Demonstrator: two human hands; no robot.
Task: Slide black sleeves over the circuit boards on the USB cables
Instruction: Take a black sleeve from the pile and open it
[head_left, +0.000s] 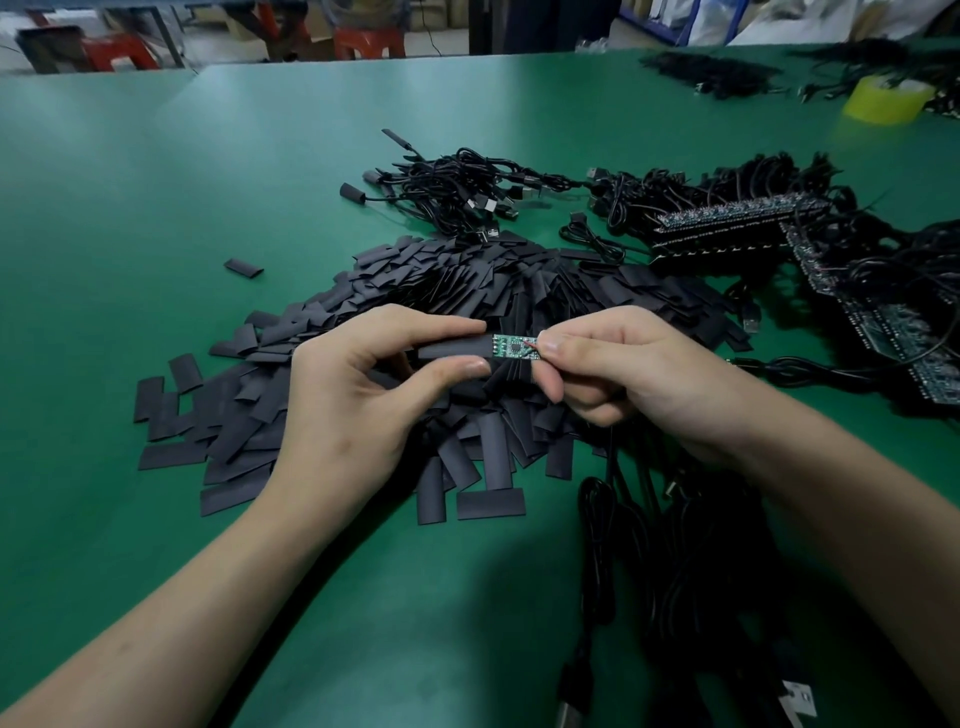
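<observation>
Shows left grip (363, 384) pinching a black sleeve (454, 349) just started onto the circuit board (514, 347) pinched by right grip (623, 374); many bare boards (737, 214) waiting at right.

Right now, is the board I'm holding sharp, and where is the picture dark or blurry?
Head view: the circuit board, between the left hand's black sleeve and the right hand, is sharp and well lit; the cables at bottom right sink into shadow; the yellow tape roll looks soft; glare pales the table at upper left.

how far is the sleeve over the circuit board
Barely on: the sleeve reaches only the left end of the circuit board; its green face shows bare.
</observation>
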